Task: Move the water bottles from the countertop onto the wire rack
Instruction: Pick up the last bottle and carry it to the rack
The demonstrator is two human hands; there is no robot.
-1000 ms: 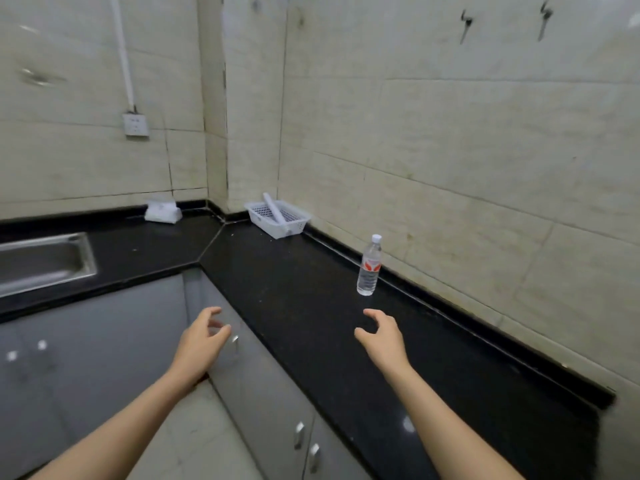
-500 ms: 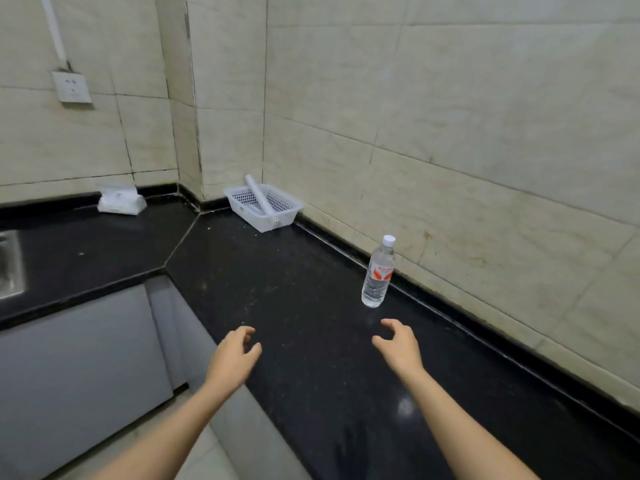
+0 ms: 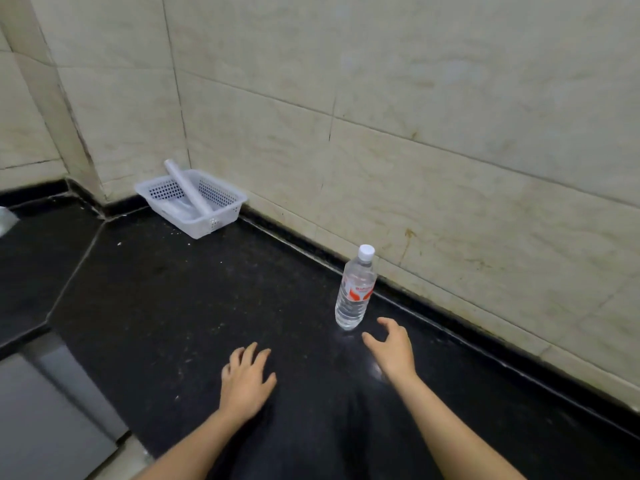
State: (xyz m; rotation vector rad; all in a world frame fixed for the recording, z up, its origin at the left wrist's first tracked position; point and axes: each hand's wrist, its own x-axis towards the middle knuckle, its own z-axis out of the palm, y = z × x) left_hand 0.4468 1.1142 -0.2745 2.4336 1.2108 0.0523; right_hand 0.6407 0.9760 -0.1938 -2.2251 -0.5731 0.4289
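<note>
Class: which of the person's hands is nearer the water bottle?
Right. The right hand is open just short of the water bottle; the left hand hangs farther off to its left.

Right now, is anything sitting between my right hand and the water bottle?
No. In the head view, only bare black countertop lies between the open right hand and the upright water bottle.

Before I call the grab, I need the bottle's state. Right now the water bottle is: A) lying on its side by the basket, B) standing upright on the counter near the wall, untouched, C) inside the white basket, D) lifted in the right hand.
B: the water bottle stands upright, cap on, on the black counter, with the open right hand just short of it.
</note>
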